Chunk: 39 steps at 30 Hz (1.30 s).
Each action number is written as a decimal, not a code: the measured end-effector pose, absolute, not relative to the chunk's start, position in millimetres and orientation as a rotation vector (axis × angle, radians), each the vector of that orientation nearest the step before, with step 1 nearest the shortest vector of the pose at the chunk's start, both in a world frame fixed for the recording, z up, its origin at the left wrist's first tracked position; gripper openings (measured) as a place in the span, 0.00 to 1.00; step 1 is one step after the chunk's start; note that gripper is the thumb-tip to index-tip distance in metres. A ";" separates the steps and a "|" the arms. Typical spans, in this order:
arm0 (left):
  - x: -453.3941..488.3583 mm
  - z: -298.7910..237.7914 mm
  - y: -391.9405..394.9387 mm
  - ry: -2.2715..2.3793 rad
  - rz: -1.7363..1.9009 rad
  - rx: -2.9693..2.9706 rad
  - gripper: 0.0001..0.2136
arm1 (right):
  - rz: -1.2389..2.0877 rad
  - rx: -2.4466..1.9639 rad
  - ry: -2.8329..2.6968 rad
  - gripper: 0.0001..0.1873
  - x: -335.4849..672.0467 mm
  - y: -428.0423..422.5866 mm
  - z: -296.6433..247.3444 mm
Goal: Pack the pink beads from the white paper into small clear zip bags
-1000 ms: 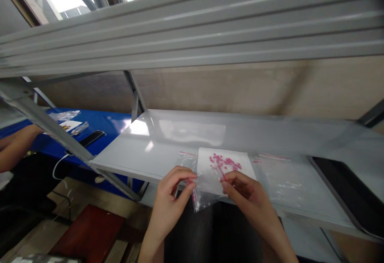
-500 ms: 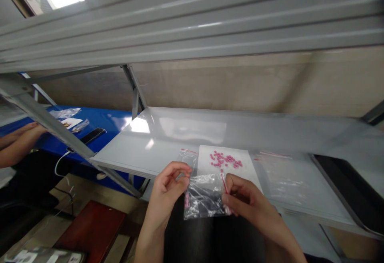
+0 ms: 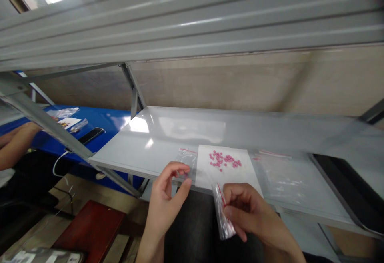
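My right hand pinches a clear zip bag by its red-striped edge. The bag is turned nearly edge-on and hangs over my lap, so its contents are hard to make out. My left hand is apart from that bag, its thumb and fingers curved with a gap between them. Just behind its fingertips, a second clear zip bag lies flat on the grey table. Several small pink round pieces are scattered on a sheet of white paper beyond my hands.
More clear bags lie right of the paper, and a dark tablet-like device rests at far right. A grey metal beam crosses overhead. At left, another person's arms reach over a blue table holding a phone.
The zip bag, spread between both hands before, has swung narrow and lower in my right hand. My left thumb has dropped slightly away from the fingers.
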State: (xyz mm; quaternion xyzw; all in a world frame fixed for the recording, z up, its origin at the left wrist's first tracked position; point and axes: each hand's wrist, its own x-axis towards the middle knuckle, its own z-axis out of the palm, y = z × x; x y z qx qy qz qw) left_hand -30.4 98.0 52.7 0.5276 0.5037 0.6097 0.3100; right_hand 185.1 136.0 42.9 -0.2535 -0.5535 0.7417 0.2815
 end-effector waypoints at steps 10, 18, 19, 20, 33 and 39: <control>6.7 54.7 79.6 1.139 1.236 1.518 0.25 | 2.079 -0.595 -1.430 0.20 161.6 125.7 45.4; -1.1 52.0 83.6 1.274 1.063 1.548 0.23 | 2.262 -0.537 -1.299 0.21 161.1 125.8 45.8; -1.8 53.5 83.9 1.262 1.046 1.564 0.22 | 2.266 -0.520 -1.296 0.21 162.0 126.6 46.5; -2.1 55.0 84.1 1.245 1.033 1.576 0.21 | 2.266 -0.506 -1.297 0.20 162.9 127.3 47.2; 2.6 58.7 81.7 1.369 1.164 1.803 0.10 | 1.889 -0.847 -1.593 0.10 165.2 124.4 55.3; 6.2 56.4 83.5 1.458 1.242 1.889 0.11 | 1.497 -0.955 -1.711 0.10 157.8 116.0 63.4</control>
